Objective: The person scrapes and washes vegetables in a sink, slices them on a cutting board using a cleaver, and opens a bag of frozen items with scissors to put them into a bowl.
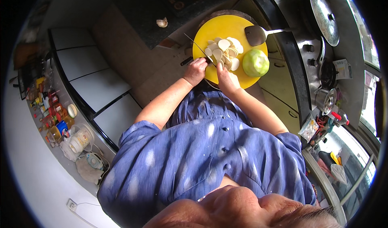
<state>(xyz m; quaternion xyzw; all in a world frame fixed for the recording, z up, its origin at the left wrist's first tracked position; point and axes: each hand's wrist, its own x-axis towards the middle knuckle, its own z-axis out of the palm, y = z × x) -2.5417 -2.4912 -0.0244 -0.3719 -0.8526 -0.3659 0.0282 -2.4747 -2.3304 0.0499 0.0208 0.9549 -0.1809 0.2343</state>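
A round yellow cutting board point(251, 82) is before me, with a heap of thin white vegetable slices point(224, 45) on it. My left hand point(195, 71) closes over a black handle point(186, 61) at the board's left edge. A thin knife blade point(197, 46), seen nearly edge-on, slants from the upper left down to between my hands. How blade and handle meet is hidden. My right hand point(228, 79) has its fingertips at the blade's lower end, beside the nearest slices; its grip is unclear. To the right sits a round, pale-green peeled vegetable point(255, 63).
A metal turner point(256, 35) rests across the board's upper right edge. A garlic bulb point(162, 22) lies on the dark counter point(142, 24). On the right are a wok lid point(326, 17) and a steel pot point(324, 99). Bottles and jars point(56, 109) crowd the left counter.
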